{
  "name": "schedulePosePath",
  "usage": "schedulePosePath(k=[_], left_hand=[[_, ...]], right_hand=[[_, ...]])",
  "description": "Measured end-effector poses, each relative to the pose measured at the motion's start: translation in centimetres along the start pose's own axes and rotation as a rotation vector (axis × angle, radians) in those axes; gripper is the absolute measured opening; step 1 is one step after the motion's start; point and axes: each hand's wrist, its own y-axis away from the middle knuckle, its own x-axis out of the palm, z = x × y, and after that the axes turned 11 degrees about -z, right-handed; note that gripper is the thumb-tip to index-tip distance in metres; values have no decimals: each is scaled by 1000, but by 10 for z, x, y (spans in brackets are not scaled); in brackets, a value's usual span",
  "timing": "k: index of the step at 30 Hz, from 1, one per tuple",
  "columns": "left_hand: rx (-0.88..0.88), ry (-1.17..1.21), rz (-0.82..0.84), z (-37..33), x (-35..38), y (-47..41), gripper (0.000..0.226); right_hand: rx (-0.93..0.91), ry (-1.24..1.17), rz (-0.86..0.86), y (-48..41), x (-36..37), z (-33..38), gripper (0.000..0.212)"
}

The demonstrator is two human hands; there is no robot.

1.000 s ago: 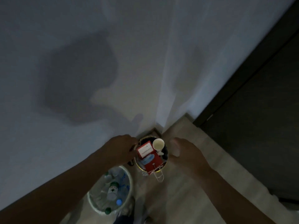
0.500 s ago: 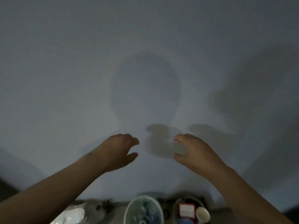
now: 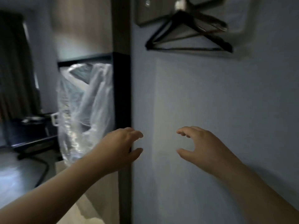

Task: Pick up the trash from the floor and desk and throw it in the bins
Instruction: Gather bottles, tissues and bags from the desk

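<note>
Pale wall [image 3: 210, 102], black hangers [image 3: 188, 38] — left hand [image 3: 119, 148] loose

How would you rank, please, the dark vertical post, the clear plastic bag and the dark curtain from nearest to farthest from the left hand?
1. Dark vertical post: directly behind the left hand.
2. Clear plastic bag: hanging just left of the post.
3. Dark curtain: far left, deep in the room.

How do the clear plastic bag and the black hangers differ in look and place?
The plastic bag is clear, crinkled and soft; the hangers are black, thin and rigid. The bag is lower, left of the dark post; the hangers are high on the pale wall, right of it. Both are untouched.
</note>
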Motion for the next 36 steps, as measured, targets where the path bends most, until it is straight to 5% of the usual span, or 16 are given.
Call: schedulePosePath(k=[15,36], left_hand=[[-378,-230,-77,244,-143,151,53],[-627,-401,-147,491,-75,107,52]], right_hand=[[-364,-256,5,-112,139,293,53],[-618,-436,81,-336,378,379,55]])
